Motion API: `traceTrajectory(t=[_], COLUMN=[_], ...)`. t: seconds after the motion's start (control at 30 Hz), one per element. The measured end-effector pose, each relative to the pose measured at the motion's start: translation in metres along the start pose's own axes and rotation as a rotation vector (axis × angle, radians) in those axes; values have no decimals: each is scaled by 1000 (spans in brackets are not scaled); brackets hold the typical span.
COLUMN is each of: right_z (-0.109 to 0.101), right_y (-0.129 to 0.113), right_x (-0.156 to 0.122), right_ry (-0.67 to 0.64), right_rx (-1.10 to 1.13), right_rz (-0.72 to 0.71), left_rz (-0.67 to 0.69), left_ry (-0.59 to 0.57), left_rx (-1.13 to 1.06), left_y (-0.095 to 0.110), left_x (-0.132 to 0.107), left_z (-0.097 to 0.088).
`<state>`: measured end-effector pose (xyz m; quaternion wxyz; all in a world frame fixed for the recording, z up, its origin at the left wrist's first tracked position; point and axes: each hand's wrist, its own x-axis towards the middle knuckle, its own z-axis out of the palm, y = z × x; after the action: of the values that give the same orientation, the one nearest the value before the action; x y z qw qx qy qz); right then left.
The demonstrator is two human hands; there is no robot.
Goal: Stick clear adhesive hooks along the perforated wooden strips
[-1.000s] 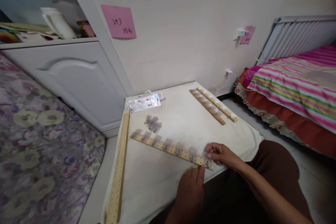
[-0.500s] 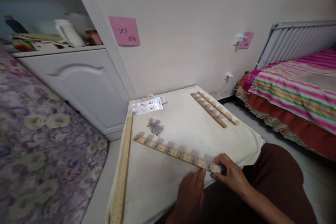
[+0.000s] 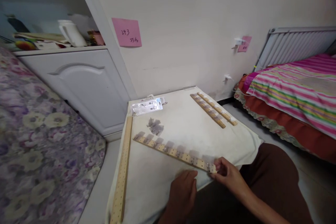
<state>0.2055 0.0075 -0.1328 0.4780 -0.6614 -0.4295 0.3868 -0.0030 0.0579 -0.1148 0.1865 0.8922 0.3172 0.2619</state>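
A wooden strip with holes (image 3: 172, 151) lies slantwise on the cloth, with several small metal clip-like fittings along it. My right hand (image 3: 231, 176) pinches its right end between thumb and fingers. Just below the strip, my left hand (image 3: 182, 189) rests loosely curved over the table edge, apart from the wood and with nothing visible in it. Beyond the strip's left end is a small pile of metal fittings (image 3: 154, 126). A clear plastic package (image 3: 147, 107) with similar fittings inside lies behind the pile.
The cloth-covered table (image 3: 173, 112) stands against the wall. Along its left edge runs a long perforated wooden bar (image 3: 123, 178). Two fitted wooden strips (image 3: 207, 110) (image 3: 217, 107) lie at the back right. A bed (image 3: 294, 77) is to the right, a white cabinet (image 3: 78, 84) to the left.
My left hand has drawn away from the strip, moving left and slightly down. My right hand keeps its hold on the strip's right end, with little movement.
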Motion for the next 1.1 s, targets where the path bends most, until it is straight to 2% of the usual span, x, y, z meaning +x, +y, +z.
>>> traceTrajectory(t=[0.13, 0.27, 0.37, 0.47, 0.6, 0.83, 1.1], right_z=[4, -1, -7, -9, -8, -4, -3], right_y=[1, -8, -19, -27, -29, -18, -5], right_x=[0, -4, -9, -13, -13, -13, -12], right_ry=[-79, -154, -241, -282, -305, -412, -427], right_rx=[337, 518, 653, 745, 751, 784, 785], right_rz=[161, 397, 488, 520, 533, 527, 492], left_rz=[-29, -33, -41, -51, -64, -75, -58], left_ry=[-21, -41, -58, -73, -76, -108, -106], left_rx=[-21, -31, -20, -4, 3, -29, 8], left_y=[-1, -2, -3, -5, -6, -7, -10], left_x=[0, -2, -2, -3, -4, -8, -14], left_z=[-3, -2, -2, -3, -5, -6, -2])
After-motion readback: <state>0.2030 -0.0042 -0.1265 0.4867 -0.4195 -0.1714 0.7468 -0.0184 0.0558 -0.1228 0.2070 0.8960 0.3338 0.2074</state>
